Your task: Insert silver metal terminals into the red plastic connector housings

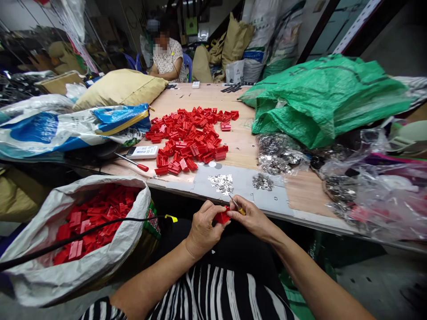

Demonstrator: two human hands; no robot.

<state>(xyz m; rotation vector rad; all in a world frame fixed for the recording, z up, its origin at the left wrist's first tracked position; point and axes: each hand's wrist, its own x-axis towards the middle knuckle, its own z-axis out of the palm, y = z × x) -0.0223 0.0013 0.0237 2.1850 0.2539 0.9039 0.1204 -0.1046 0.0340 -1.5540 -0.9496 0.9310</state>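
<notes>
My left hand (205, 226) is closed on a red plastic part (223, 216) just in front of the table's near edge. Beside it, my right hand (253, 218) grips a small screwdriver (241, 211) with a yellow handle; its thin metal shaft points up and away. The fingertips of both hands meet around the red part and hide some of it. Just beyond them, small silvery metal pieces (220, 183) lie on a grey sheet (243, 189). A second little heap of darker metal pieces (263, 182) is to their right.
Many red parts (190, 138) are piled mid-table. A red-handled screwdriver (133, 162) lies by a white box (143, 152). At left, an open sack (133, 235) holds more red parts, a black cable crossing it. Green sacking (327, 93) covers the right. A person (170, 58) sits opposite.
</notes>
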